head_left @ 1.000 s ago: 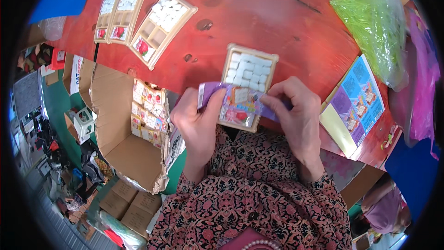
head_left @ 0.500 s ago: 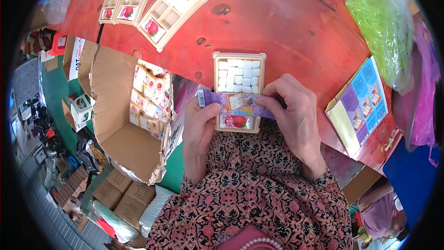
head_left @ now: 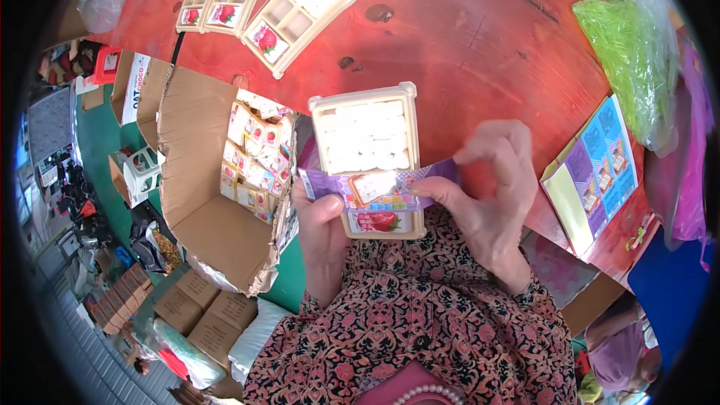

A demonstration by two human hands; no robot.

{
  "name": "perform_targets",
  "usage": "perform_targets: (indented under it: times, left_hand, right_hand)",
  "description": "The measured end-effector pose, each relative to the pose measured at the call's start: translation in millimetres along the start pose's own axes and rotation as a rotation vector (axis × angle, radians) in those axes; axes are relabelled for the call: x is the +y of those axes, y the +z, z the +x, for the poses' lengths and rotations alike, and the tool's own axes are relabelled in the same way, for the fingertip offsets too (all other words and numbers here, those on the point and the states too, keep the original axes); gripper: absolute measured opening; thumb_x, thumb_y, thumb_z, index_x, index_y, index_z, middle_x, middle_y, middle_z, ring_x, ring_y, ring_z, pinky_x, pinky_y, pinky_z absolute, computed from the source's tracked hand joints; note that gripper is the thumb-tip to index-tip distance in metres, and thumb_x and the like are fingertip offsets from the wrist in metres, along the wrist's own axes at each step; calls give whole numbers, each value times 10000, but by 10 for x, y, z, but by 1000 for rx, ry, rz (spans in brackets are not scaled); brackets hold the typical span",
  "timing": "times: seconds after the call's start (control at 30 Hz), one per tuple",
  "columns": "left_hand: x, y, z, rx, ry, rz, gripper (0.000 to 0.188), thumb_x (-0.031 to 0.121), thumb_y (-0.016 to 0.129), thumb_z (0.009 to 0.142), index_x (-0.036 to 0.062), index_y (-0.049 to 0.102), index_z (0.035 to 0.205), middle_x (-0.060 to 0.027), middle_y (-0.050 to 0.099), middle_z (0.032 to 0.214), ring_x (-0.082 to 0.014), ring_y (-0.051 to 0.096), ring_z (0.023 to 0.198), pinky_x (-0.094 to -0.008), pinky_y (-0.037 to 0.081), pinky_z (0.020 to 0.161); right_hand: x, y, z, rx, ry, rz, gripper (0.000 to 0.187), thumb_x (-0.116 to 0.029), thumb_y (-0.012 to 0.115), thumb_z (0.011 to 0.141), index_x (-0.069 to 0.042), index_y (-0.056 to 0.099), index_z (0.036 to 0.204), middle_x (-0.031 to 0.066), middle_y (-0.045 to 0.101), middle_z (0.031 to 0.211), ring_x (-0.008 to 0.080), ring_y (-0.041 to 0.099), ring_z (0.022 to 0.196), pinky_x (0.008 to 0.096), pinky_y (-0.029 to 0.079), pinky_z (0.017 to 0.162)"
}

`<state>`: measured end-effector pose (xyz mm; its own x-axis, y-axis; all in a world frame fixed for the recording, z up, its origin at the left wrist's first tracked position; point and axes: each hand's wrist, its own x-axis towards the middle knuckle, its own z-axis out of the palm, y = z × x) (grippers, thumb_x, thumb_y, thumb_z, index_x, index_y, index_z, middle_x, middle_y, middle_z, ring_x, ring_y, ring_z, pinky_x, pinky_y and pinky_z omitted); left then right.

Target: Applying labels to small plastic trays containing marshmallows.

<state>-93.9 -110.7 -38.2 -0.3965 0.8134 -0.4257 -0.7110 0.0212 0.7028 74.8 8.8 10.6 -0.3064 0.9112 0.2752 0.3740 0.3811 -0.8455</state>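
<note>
My left hand point(head_left: 324, 244) is closed round the left side of a cream plastic tray point(head_left: 410, 116), its thumb pressing on a purple printed paper band point(head_left: 375, 189). The tray is tilted, with white marshmallow-like pieces point(head_left: 367, 135) in its upper part, glaring in the light. A strawberry-printed packet point(head_left: 379, 222) shows below the band, which crosses the tray's lower half. On the band's right end rests the thumb of my right hand point(head_left: 491, 202), the end lying between thumb and bent forefinger. That hand's upper fingers are blurred.
Three similar filled trays point(head_left: 304, 15) lie on the red table point(head_left: 465, 37) at the far left. An open cardboard box point(head_left: 202, 180) with many small packets stands left. At right are a stack of printed sheets point(head_left: 596, 172) and green plastic bags point(head_left: 626, 60). Another person point(head_left: 619, 345) shows lower right.
The tray has come up closer and tilted, its far end swinging left. My right hand has shifted right, its fingers rising off the tray side, and the band's right end now sticks out.
</note>
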Motion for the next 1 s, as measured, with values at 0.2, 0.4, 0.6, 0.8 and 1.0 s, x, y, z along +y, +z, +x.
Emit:
perform_targets:
  times: [0.2,0.4,0.6,0.8,1.0]
  left_hand:
    - [76,150,-127,12,177,128,734,119,691,656,-86,373,1285,-193,592,1118,-283,629,966,-405,539,849]
    - [150,260,-58,-199,527,301,265,108,785,647,-67,646,790,-192,676,826,-287,660,751,-389,541,722]
    - [432,172,296,-1087,564,359,137,31,679,794,-79,637,864,-267,653,889,-390,644,805,-431,559,701]
    - [508,293,321,-1295,612,500,125,-36,680,746,-93,624,842,-245,641,893,-369,634,813,-418,556,673]
    - [478,341,319,-1285,607,490,165,-82,690,696,-105,616,841,-234,627,861,-365,633,816,-406,557,668]
  right_hand:
    - [-163,-31,-168,-77,78,-29,223,-119,789,624,-35,622,746,59,562,715,245,523,671,341,431,555]
    - [-153,-82,-252,-290,254,255,204,-72,755,671,-30,658,845,79,645,853,256,579,758,327,484,638]
    - [100,-87,-323,-349,16,601,253,-15,705,650,-25,659,898,88,658,879,260,589,804,342,481,694]
    - [166,-51,-470,-249,-84,578,233,-87,717,630,-19,664,847,89,676,869,265,582,784,336,485,675]
    - [177,-59,-476,-245,-91,571,229,-127,725,618,-36,678,823,80,691,869,242,580,789,321,490,673]
